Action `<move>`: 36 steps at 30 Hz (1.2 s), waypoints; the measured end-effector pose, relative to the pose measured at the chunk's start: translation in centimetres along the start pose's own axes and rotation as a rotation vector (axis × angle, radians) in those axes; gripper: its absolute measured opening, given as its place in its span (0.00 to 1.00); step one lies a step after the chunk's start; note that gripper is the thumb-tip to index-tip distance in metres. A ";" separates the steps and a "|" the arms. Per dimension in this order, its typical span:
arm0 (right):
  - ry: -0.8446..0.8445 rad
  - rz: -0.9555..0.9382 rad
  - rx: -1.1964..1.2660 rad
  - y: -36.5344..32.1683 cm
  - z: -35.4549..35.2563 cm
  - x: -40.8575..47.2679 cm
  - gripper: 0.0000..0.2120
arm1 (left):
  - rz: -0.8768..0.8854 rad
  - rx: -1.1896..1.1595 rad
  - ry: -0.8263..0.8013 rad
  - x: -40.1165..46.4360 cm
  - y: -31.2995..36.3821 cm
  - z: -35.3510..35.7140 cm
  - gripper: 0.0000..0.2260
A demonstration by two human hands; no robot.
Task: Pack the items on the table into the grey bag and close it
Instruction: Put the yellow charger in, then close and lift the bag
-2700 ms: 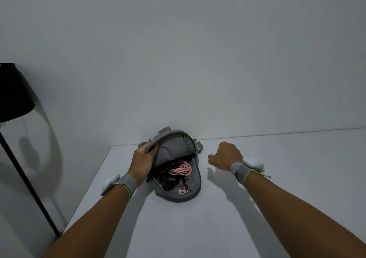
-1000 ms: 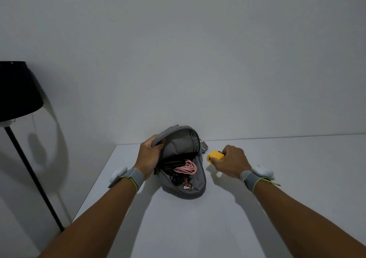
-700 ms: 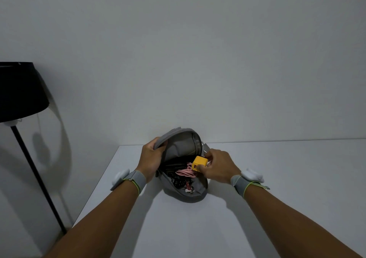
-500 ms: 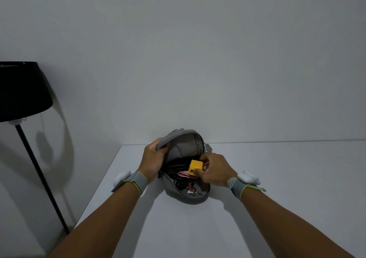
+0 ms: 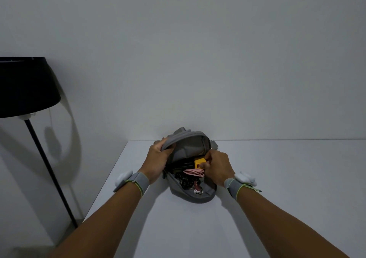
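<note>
The grey bag (image 5: 198, 197) lies unzipped on the white table (image 5: 277, 178) near its far left corner. My left hand (image 5: 156, 162) grips the raised top flap and holds it up. My right hand (image 5: 216, 165) pinches a small yellow block (image 5: 198, 162) inside the bag's mouth, just above a coiled pink cable (image 5: 193, 173). Below the cable lie dark tangled items and a small keyring piece (image 5: 197, 190) inside the bag. My fingers hide part of the yellow block.
A black floor lamp (image 5: 25, 87) stands left of the table, its thin pole running down beside the table's left edge. A plain wall rises right behind the bag.
My right hand picked up the yellow block from the table right of the bag and carried it left into the bag's opening. The left hand kept holding the flap up.
</note>
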State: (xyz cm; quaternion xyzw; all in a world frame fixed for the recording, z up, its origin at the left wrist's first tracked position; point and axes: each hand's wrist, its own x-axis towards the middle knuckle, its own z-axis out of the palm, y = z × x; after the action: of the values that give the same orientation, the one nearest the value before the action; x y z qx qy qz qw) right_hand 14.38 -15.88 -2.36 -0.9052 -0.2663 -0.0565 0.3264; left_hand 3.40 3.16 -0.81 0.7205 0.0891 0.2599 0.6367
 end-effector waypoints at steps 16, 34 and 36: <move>-0.038 0.030 -0.048 0.7 -0.6 -0.3 0.08 | 0.010 0.123 -0.122 -1.4 1.1 -0.1 0.12; -0.034 0.134 0.079 1.8 -3.2 -3.4 0.15 | -0.021 0.457 -0.421 -4.0 1.0 -0.3 0.11; -0.029 0.132 0.048 1.8 -2.7 -3.8 0.15 | -0.037 0.473 -0.445 -4.1 0.9 -0.6 0.13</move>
State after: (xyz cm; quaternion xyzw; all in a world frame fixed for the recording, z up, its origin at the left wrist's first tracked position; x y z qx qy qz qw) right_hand 12.28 -20.46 -2.34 -0.9134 -0.2117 -0.0155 0.3473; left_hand -0.58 1.62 -1.02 0.8859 0.0188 0.0566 0.4600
